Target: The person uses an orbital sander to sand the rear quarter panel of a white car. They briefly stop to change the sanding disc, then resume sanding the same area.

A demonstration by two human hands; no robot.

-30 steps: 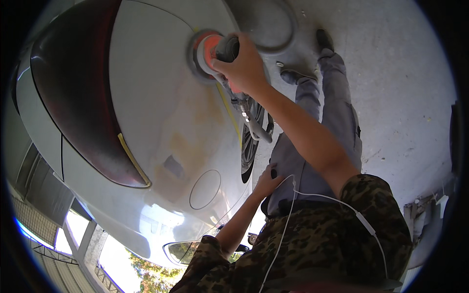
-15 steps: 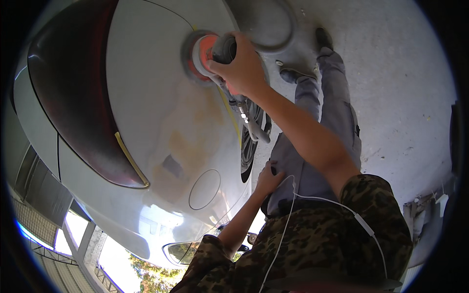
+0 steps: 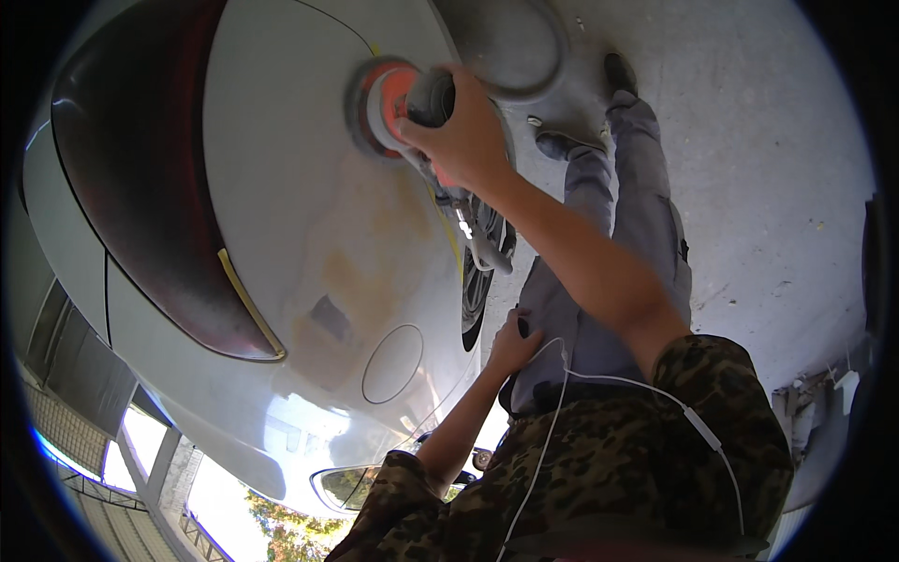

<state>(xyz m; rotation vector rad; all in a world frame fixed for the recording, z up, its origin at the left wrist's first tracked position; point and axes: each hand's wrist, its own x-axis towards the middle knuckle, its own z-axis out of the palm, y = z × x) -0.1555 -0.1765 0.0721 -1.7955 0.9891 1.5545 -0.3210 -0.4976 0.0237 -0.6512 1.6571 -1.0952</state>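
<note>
My right hand [image 3: 471, 136] is wrapped round the body of an orange and black orbital sander [image 3: 397, 91]. The sander's round pad lies against the pale car panel [image 3: 281, 159], close to its upper edge. A grey hose with a metal fitting [image 3: 464, 223] hangs from the tool below my wrist. Tan filler patches [image 3: 361, 272] and a dark grey patch [image 3: 330, 317] mark the panel below the sander. My left hand [image 3: 511, 347] rests at my thigh, fingers curled by a small dark thing that I cannot make out.
A dark red tail light [image 3: 140, 178] with yellow masking tape [image 3: 248, 302] along its edge is at left. The round fuel flap [image 3: 392, 363] and wheel [image 3: 479, 281] are lower on the car. A white cable [image 3: 646, 382] crosses my clothes. Concrete floor [image 3: 758, 187] lies to the right.
The sander and my right hand have shifted very slightly on the panel, and the hose fitting has swung a little left. My left hand stays at my thigh.
</note>
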